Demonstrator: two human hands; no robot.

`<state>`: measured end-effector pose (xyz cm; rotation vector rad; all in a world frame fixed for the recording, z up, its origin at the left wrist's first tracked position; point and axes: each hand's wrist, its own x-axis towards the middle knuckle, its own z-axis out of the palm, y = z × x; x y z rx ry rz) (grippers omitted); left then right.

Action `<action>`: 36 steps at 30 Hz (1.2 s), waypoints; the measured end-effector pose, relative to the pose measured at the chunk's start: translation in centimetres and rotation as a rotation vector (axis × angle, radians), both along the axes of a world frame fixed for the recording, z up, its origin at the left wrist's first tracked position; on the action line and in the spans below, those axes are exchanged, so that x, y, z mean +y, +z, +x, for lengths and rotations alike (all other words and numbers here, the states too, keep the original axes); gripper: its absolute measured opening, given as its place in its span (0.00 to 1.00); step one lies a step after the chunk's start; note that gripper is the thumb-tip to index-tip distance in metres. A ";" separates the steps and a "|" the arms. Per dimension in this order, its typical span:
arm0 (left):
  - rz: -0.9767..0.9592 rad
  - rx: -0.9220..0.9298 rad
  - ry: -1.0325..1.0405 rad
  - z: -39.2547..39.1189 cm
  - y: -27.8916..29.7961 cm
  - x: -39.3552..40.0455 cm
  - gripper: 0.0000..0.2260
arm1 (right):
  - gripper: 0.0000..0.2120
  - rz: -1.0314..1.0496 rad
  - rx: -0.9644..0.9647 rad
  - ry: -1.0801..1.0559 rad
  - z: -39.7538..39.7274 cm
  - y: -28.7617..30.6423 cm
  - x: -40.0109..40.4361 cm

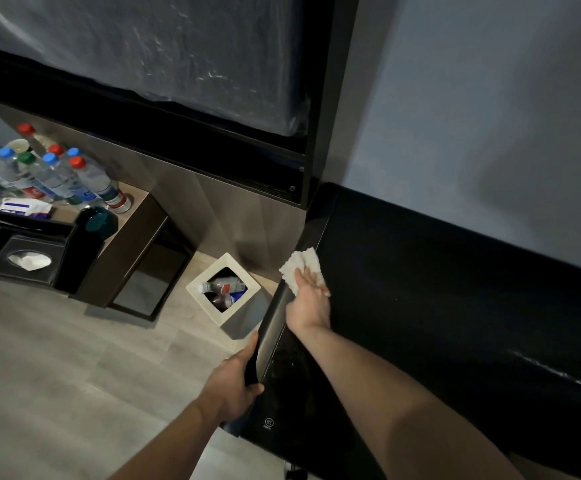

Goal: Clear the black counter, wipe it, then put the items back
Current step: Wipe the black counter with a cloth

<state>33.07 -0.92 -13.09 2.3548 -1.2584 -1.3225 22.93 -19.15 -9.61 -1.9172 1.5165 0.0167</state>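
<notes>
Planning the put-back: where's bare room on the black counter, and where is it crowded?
Bare: the black counter from the white cloth under the right hand rightward along the wall. Left hand grips its front edge. Crowded: the side cabinet, packed with bottles and a tissue box.

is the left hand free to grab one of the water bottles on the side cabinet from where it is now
Probably not. The left hand is gripping the edge of the black counter, and the water bottles stand well off to the left on the side cabinet, across open floor. It would need to let go and step over.
</notes>
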 end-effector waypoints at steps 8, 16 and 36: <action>0.015 -0.063 0.086 -0.5 -0.5 1.0 0.42 | 0.33 0.277 -0.366 -0.088 8.9 3.7 2.5; 0.073 -0.077 0.116 -1.0 0.3 1.4 0.39 | 0.42 -0.075 -0.220 0.155 0.6 3.5 -0.7; -0.141 -0.388 -0.561 -7.7 0.1 -17.2 0.34 | 0.38 0.084 0.253 0.067 -25.8 -1.1 4.0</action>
